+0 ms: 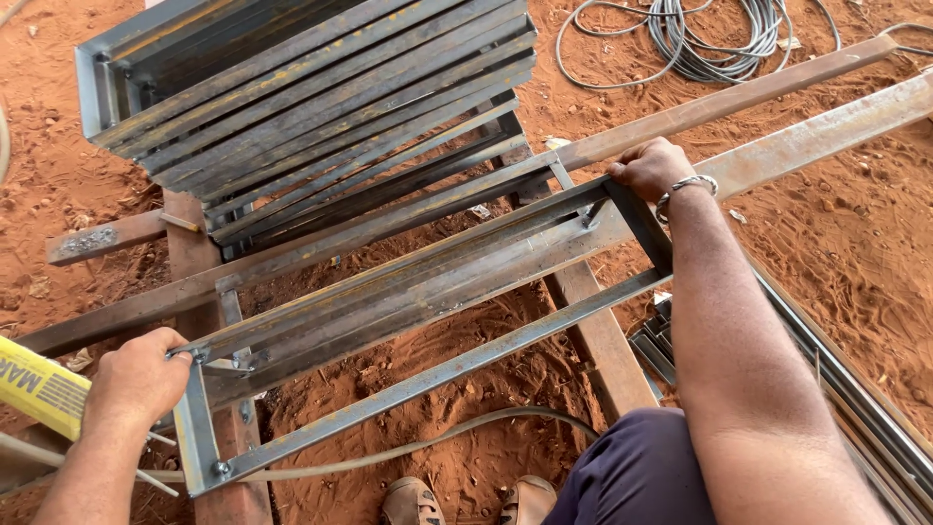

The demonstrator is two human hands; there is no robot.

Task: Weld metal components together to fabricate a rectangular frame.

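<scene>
**Steel louvre frame held at both ends over support rails**

The left hand (141,379) is closed over the near-left corner of a rectangular steel frame (428,377), fingers curled around the end bar. The right hand (649,167), a metal bangle (685,187) at its wrist, grips the far-right corner in the same manner. The frame carries several angle-iron slats (389,287) along its length and rests across two long rusted rails (680,112) above red soil (846,243). A second, fully slatted frame (301,97) lies just beyond it, overlapping the same rails. A hose or cable (428,442) runs beneath the frame, and a coiled cable (700,39) lies well apart at the top. Sandalled feet (466,501) sit directly below the near bar.

Probable hazards: the frame may slide off the rails if one grip loosens, dropping toward the feet; cut steel edges may nick the curled fingers; whether the slats are fixed cannot be determined, so they may shift
</scene>
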